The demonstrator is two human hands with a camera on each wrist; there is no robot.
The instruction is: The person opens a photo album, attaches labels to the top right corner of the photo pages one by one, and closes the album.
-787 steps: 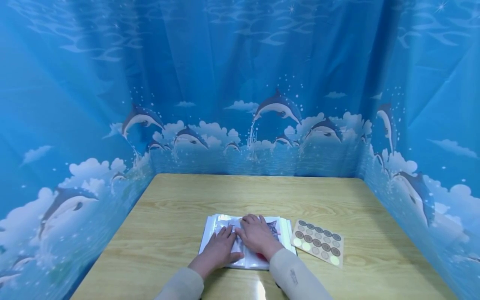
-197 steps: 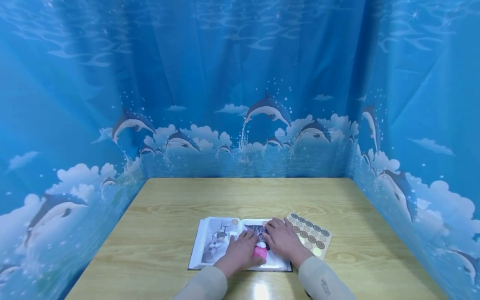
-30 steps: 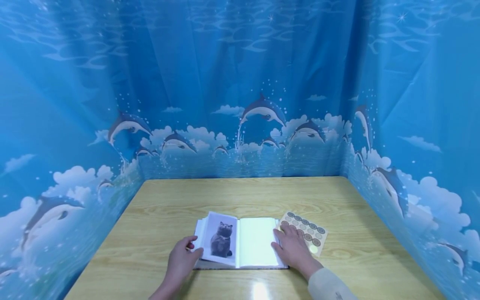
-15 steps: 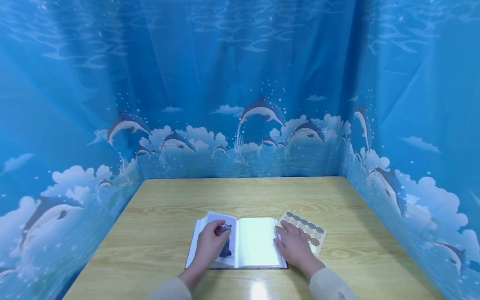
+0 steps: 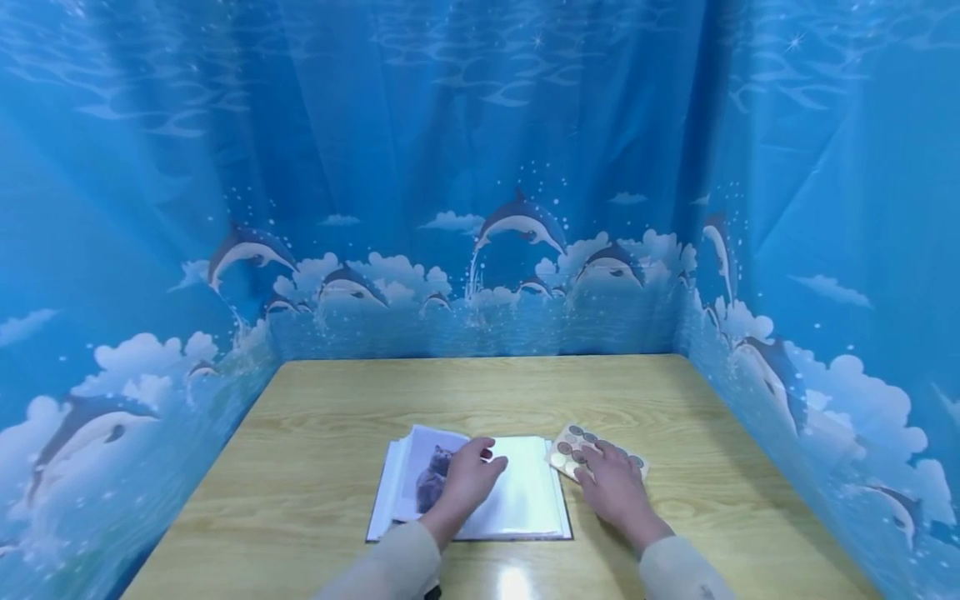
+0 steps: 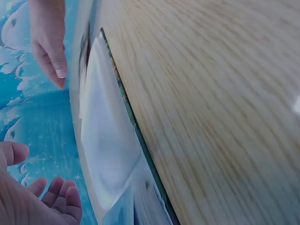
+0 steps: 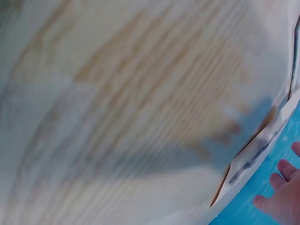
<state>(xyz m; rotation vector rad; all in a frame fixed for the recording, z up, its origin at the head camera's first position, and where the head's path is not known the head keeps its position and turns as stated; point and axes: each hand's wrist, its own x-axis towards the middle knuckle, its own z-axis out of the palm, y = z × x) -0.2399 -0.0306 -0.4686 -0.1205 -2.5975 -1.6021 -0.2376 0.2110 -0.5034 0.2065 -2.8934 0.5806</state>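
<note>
A photo album lies spread on the table, a white page on its right side. On its left, a page with a grey cat picture stands slightly raised at the outer edge. Above the album's middle is my left hand, fingers loosely bent and holding nothing; the left wrist view shows this hand with bare fingers. My right hand is over a sheet of round stickers, fingers spread, covering part of it. The right wrist view shows the right hand beyond the sheet's edge.
The wood-grain table extends around the album on all sides. A blue curtain printed with dolphins hangs behind it and along both sides. The sticker sheet lies close against the album's right edge.
Since 6.6 s ago the album shows different pages. In the last second my left hand has moved right from the album's left edge; my right hand has shifted right onto the sticker sheet.
</note>
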